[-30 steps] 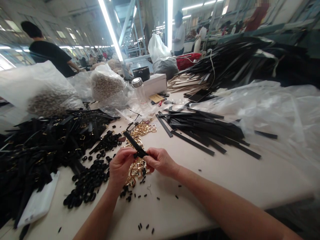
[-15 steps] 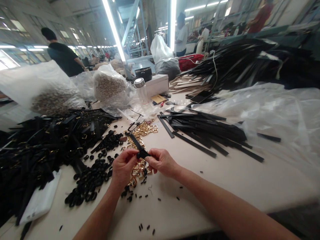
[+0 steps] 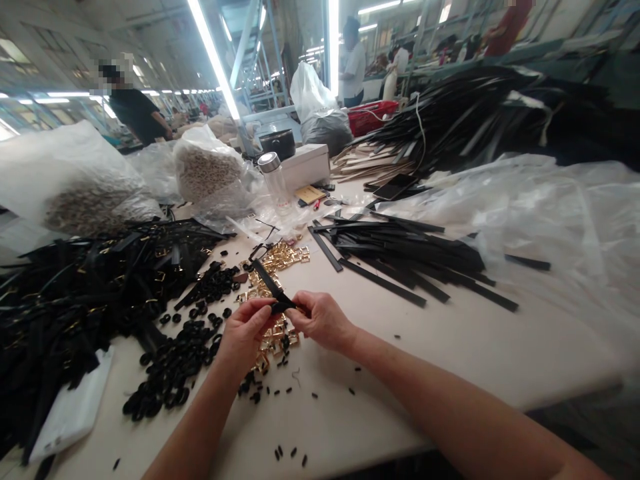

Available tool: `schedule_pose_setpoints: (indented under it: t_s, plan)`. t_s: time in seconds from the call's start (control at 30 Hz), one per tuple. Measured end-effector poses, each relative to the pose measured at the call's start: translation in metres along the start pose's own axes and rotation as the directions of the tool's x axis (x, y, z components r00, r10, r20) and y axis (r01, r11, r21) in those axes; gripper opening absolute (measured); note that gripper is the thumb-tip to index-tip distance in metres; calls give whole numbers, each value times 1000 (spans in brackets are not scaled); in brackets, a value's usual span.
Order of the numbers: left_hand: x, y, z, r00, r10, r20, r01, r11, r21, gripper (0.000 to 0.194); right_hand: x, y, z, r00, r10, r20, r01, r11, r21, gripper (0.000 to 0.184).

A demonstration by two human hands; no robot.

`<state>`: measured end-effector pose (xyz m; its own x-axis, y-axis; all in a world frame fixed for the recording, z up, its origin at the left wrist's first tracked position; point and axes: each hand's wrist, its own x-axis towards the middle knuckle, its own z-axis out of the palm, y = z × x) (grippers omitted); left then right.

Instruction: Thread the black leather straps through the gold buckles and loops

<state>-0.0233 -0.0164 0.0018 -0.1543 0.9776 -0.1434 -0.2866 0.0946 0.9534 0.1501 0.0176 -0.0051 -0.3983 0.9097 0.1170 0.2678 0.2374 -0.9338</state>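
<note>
A short black strap [image 3: 267, 278] is held between my two hands over the middle of the table, its free end pointing away from me. My left hand [image 3: 246, 331] is closed, thumb and fingers pinching the strap from the left. From the right, my right hand [image 3: 320, 320] grips the strap's near end, where a bit of gold metal shows at the fingers. Gold buckles [image 3: 280, 261] lie in a pile beneath and beyond my hands. To the left of my left hand is a heap of small black loops [image 3: 175, 367].
Finished-looking black straps with buckles [image 3: 100, 287] are heaped at the left. Plain black strips [image 3: 400, 253] lie at the right beside clear plastic sheeting [image 3: 560, 213]. A glass bottle [image 3: 273, 177], a white box [image 3: 305, 167] and filled plastic bags [image 3: 205, 167] stand behind. Tiny black pieces [image 3: 290, 453] are scattered in front.
The whole view has shifted slightly, with things sitting a little further left. Both hands still hold the strap, and the fingers of my right hand have shifted slightly on its near end.
</note>
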Motion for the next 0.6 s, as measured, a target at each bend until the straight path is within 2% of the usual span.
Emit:
schedule_pose_setpoints:
  t_s: [0.1, 0.17, 0.3, 0.4, 0.47, 0.6]
  plan:
    - [3, -2, 1, 1000, -16, 4, 16, 997, -74, 30, -1, 1, 1, 1000, 2, 10, -2, 999, 32, 25]
    - [4, -3, 1, 1000, 19, -14, -20, 997, -77, 31, -1, 2, 3, 1000, 11, 26, -13, 997, 83, 25]
    - [4, -5, 1, 995, 95, -40, -96, 995, -30, 32, -2, 2, 6, 994, 60, 90, -79, 973, 217, 22]
    - [1, -5, 0, 988, 156, -19, -155, 986, 60, 29, -1, 2, 6, 987, 100, 127, -131, 955, 266, 19]
    - [-1, -4, 0, 967, 253, 19, -253, 953, 168, 27, 0, 3, 4, 982, 112, 152, -149, 953, 262, 17]
    - [-4, -2, -2, 895, 416, 163, -447, 821, 357, 16, 0, 5, 1, 979, 106, 172, -137, 975, 176, 16]
